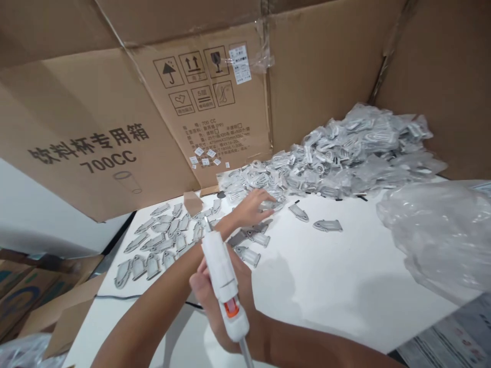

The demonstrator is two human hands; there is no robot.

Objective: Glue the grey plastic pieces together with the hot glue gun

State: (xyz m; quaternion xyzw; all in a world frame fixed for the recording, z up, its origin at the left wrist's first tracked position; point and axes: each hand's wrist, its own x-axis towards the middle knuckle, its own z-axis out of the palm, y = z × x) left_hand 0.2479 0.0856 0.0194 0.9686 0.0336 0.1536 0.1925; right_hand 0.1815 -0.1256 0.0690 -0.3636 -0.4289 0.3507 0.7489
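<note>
My right hand (241,286) is wrapped round a white hot glue gun (220,266) with an orange switch. Its nozzle points up and away from me, and a glue stick (246,352) runs out of the back end. Past it, my left hand (253,208) reaches forward, thumb and fingers apart, at the near edge of a heap of bagged grey parts (284,174). Just below that hand lie several loose grey plastic pieces (247,255), flat with one pointed end. Two similar pieces, one nearer (298,212) and one further right (328,225), lie to its right.
Many more grey pieces (152,266) are spread over the left of the white table (326,281). Cardboard walls (318,76) close off the back. Clear plastic bags (441,235) lie at right. A dark cable (118,296) crosses the table's left edge.
</note>
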